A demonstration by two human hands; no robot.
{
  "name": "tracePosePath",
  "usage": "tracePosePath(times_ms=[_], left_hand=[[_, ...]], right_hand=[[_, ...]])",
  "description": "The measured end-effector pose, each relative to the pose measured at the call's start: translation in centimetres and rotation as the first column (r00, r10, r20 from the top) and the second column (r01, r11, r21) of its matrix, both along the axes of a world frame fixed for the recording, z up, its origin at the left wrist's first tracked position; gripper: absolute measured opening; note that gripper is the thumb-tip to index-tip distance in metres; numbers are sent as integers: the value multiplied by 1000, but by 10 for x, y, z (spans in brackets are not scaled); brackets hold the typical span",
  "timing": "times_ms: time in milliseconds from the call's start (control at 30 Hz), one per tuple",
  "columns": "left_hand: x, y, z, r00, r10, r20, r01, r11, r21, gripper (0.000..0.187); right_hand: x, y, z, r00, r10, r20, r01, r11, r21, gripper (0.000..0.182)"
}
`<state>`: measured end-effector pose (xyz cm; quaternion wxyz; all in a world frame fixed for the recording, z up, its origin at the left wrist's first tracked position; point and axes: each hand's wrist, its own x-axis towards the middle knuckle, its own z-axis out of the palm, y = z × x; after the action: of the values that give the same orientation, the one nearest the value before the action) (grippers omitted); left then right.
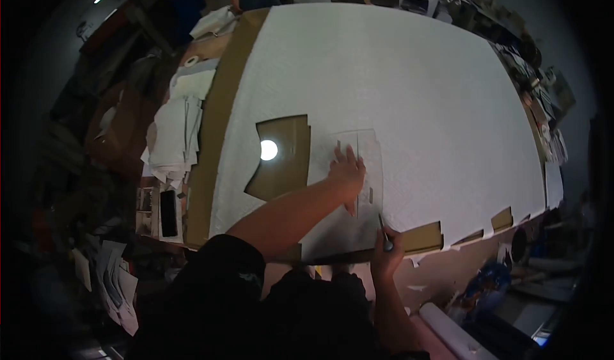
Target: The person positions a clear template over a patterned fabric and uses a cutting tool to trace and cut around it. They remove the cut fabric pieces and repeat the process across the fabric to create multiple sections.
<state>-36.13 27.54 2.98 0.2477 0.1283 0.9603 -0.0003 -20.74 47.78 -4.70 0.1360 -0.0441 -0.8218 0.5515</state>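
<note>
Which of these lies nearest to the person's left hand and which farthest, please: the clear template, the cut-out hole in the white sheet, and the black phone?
1. Clear template: directly under the left hand.
2. Cut-out hole: just to its left.
3. Black phone: far left, beyond the sheet's edge.

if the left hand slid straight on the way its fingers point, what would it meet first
The left hand lies flat on the clear template, fingers pointing up the table. Going straight on, it would cross the template's far edge onto bare white fabric. Nothing else seems to lie in that line, though depth is hard to judge.
</note>
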Motion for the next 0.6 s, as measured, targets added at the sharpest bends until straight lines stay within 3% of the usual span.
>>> tracePosePath(times_ms=[167, 367, 433, 500, 600], left_hand=[[2, 6, 8, 992, 123, 30, -124, 990, 61, 160], [-1, 7, 7, 985, 156, 79, -160, 986, 47, 157], [1, 7, 13, 986, 148, 70, -153, 987, 59, 155], [4, 8, 17, 995, 93, 43, -94, 996, 9, 152], [0, 6, 14, 995, 82, 62, -81, 996, -22, 152]], right_hand=[[-10, 24, 3, 990, 143, 11, -143, 989, 37, 16], [-29, 60, 9, 976, 218, -4, -218, 976, -29, 19], [-40, 76, 3, 943, 311, 115, -282, 934, -218, 22], [-61, 90, 8, 890, 455, 42, -452, 889, -71, 24], [-88, 94, 42, 836, 535, 120, -532, 845, -57, 20]])
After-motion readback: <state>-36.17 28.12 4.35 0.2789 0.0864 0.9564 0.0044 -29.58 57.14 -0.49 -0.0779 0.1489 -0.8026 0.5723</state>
